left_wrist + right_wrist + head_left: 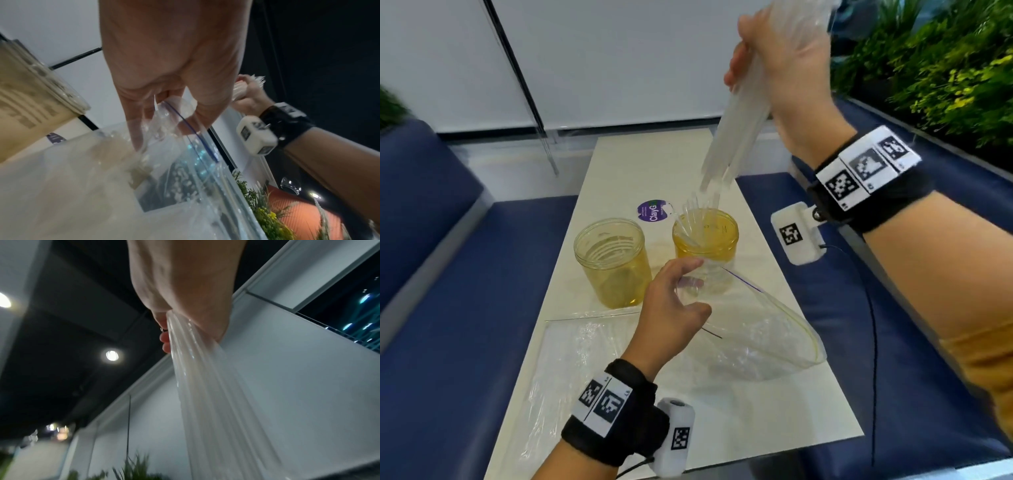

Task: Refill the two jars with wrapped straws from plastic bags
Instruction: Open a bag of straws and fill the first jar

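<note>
The right hand grips the straws above the right jar (left hand pinches the bag); lowering them straight should prevent snagging.

A person's right hand grips a bundle of wrapped straws above a cream table, the lower ends pointing down toward the right jar, where a few straws already stand. The left hand holds the mouth of a clear zip bag. The left jar stands just beside the right one. A second bag lies flat on the table's near end.
</note>
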A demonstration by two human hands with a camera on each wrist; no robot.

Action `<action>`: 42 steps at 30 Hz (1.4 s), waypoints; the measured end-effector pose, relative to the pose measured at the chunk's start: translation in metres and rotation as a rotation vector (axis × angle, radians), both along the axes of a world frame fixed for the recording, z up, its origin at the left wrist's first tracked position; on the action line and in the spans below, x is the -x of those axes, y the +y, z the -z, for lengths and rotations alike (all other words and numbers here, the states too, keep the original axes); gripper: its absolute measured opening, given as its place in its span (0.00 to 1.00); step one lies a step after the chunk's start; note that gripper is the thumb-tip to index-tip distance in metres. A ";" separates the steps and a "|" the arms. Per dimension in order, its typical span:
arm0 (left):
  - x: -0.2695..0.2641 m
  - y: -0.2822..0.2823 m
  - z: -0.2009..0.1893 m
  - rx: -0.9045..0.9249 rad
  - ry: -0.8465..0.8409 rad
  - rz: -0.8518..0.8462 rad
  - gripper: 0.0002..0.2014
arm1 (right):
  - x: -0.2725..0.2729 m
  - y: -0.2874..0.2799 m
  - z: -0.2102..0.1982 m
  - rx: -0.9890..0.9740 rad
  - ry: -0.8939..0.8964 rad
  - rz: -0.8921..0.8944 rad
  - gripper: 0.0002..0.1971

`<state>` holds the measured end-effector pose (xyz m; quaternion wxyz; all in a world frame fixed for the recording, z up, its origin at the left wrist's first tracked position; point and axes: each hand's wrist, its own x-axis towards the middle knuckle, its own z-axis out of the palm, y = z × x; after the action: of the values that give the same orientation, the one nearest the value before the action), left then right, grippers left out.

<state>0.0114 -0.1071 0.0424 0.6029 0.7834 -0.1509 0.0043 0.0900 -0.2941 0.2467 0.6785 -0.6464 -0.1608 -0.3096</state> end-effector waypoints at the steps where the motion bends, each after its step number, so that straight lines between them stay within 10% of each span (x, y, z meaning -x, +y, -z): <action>1: 0.000 0.001 0.001 0.016 0.007 -0.008 0.31 | -0.011 0.000 0.008 0.007 0.023 0.000 0.09; 20: -0.008 0.002 -0.001 0.058 0.021 -0.091 0.32 | -0.090 -0.004 0.208 0.367 0.729 0.105 0.28; 23: -0.010 -0.001 -0.002 0.055 0.025 -0.086 0.31 | -0.087 -0.008 0.205 0.390 0.462 0.151 0.45; 26: -0.011 -0.004 -0.004 0.046 0.031 -0.073 0.30 | -0.096 -0.008 0.200 0.602 0.206 0.193 0.33; 31: -0.012 -0.006 -0.003 0.024 0.035 -0.039 0.30 | -0.086 -0.003 0.194 1.434 0.542 -0.027 0.28; 38: -0.013 -0.012 -0.003 0.035 0.033 -0.001 0.32 | 0.001 0.010 0.105 1.206 0.347 0.416 0.15; 42: -0.013 -0.019 -0.003 0.053 0.044 0.031 0.32 | 0.060 0.017 0.090 1.237 0.873 -0.149 0.17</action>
<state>0.0247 -0.1261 0.0457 0.6266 0.7646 -0.1497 -0.0181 0.0301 -0.2771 0.1563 0.2138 -0.9603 -0.0652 0.1672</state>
